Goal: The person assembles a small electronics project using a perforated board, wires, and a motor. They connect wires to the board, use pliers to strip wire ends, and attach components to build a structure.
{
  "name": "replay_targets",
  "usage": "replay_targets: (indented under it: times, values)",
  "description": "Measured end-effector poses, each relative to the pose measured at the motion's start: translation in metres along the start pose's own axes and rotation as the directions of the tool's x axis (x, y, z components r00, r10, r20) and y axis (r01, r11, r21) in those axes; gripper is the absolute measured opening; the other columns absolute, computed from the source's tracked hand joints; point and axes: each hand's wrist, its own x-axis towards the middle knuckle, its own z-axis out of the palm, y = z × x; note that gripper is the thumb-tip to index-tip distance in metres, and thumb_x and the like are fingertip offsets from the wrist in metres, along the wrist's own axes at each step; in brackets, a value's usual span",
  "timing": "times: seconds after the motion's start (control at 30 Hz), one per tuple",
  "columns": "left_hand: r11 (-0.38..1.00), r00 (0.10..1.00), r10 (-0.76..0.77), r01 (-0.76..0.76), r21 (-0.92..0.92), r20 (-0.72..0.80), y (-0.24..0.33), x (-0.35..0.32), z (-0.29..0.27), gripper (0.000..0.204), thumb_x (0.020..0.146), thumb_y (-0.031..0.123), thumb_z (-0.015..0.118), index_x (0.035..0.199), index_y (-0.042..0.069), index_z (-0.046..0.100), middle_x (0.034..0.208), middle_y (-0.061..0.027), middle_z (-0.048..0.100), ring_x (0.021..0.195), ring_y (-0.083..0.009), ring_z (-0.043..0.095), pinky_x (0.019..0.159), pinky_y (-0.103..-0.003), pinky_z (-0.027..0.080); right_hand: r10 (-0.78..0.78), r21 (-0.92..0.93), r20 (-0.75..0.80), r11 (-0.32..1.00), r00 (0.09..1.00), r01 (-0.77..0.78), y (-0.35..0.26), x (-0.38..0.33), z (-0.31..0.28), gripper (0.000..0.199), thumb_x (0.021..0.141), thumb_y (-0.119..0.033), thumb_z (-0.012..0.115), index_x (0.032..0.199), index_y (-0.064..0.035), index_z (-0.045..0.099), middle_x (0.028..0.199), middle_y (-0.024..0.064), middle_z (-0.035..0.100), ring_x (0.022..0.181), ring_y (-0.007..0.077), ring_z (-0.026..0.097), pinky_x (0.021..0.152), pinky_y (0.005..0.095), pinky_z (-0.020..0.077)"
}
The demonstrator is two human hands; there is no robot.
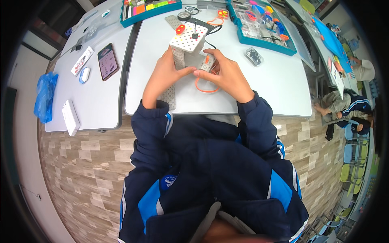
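Note:
A white box-shaped build (185, 42) of perforated plates stands on the table, its top dotted with coloured holes. On that top sit a red piece with yellow spots (180, 29) and a black part with an upright rod (195, 35). My left hand (165, 76) is closed around the build's near left side. In the fingers of my right hand (230, 76) is a small grey module with an orange part (208, 62), beside the build's right side. My two thumbs nearly meet. An orange cable (206, 91) loops below my right hand. Under my left wrist lies a grey perforated plate (168, 97).
Behind are two teal parts cases (151, 18) (267, 45), a tape roll (184, 16) and a dark perforated plate (200, 25). A small clear case (253, 56) lies right. The left table holds a phone (108, 62), a white box (71, 117) and a blue bag (45, 97).

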Motion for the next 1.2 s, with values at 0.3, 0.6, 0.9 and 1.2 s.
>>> replay_targets:
  times: [0.3,0.6,0.9,1.2]
  values:
    - [0.974,0.970,0.220,-0.224,0.032,0.103,-0.028,0.020,0.004,0.093,0.070,0.043,0.093,0.141,-0.002,0.054,0.136,-0.0240,0.057,0.129,-0.0367,0.055,0.107,-0.041,0.045,-0.074,0.015,0.240,0.997,0.968,0.072,0.014,-0.001,-0.044,0.074,0.077,-0.029,0.088,0.144,-0.0166,0.059,0.120,0.0140,0.062,0.094,0.0256,0.068,0.078,0.0339,0.0578]
    - [0.955,0.964,0.245,-0.221,-0.196,0.106,-0.028,0.012,0.021,0.080,0.082,0.043,0.085,0.143,0.001,0.054,0.139,-0.0223,0.053,0.132,-0.0347,0.050,0.110,-0.042,0.041,-0.471,-0.287,-0.050,0.851,0.880,0.439,0.024,-0.017,-0.012,0.063,0.070,-0.013,0.088,0.128,-0.0091,0.066,0.132,0.0116,0.062,0.098,0.0282,0.067,0.084,0.0374,0.0576]
    - [0.977,0.970,0.185,-0.164,-0.139,0.155,-0.027,0.009,0.026,0.084,0.090,0.031,0.082,0.152,-0.002,0.038,0.148,-0.0156,0.051,0.135,-0.0219,0.048,0.113,-0.036,0.038,-0.436,-0.212,-0.083,0.886,0.896,0.412,0.030,-0.022,-0.011,0.053,0.076,-0.011,0.085,0.125,-0.0014,0.066,0.126,0.0142,0.067,0.098,0.0294,0.068,0.079,0.0366,0.0571]
    - [0.955,0.966,0.252,-0.238,-0.175,0.061,-0.024,0.009,0.030,0.062,0.089,0.039,0.079,0.137,0.003,0.061,0.136,-0.0219,0.055,0.127,-0.0371,0.048,0.111,-0.043,0.037,-0.252,0.083,-0.176,0.959,0.952,0.269,0.027,-0.024,-0.006,0.047,0.080,-0.003,0.081,0.125,-0.0004,0.068,0.130,0.0125,0.067,0.113,0.0219,0.067,0.095,0.0347,0.0551]
